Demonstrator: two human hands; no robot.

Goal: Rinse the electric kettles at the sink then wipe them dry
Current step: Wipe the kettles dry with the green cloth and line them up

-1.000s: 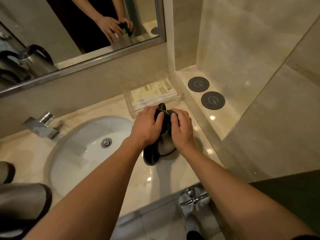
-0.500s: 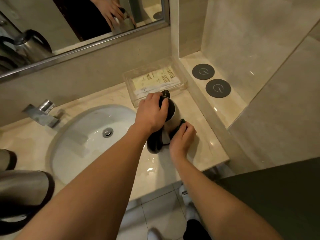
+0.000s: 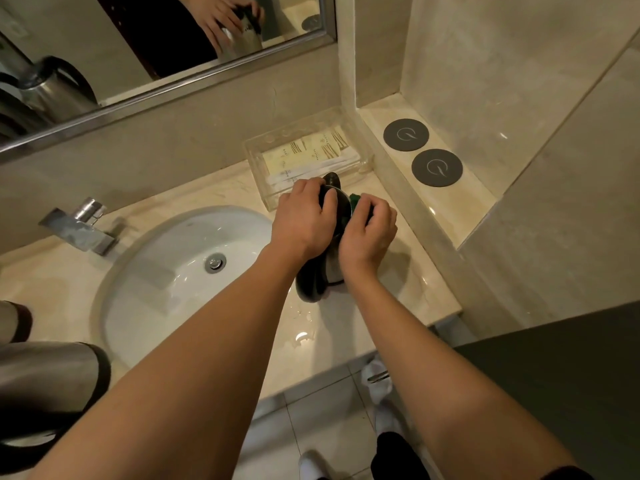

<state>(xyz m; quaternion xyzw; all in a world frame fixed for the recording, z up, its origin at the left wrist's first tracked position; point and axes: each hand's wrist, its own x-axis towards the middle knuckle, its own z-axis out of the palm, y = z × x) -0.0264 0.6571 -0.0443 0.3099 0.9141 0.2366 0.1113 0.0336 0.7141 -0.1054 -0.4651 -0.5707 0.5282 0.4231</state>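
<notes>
A steel electric kettle [image 3: 330,268] with a black handle and lid stands on the marble counter to the right of the sink [image 3: 166,271]. My left hand [image 3: 301,216] grips its top, fingers curled over the black lid. My right hand [image 3: 369,233] holds a dark green cloth [image 3: 356,199] against the kettle's upper right side. A second steel kettle [image 3: 45,386] lies at the left edge of the counter, partly out of frame.
A clear tray [image 3: 304,161] of packaged toiletries sits just behind the kettle. Two round dark coasters [image 3: 420,150] lie on the raised ledge at right. The faucet [image 3: 79,226] stands behind the sink at left. Water drops glisten on the counter front.
My right hand with the cloth has moved up from the kettle's lower side to its top rim. My left hand keeps its hold on the lid.
</notes>
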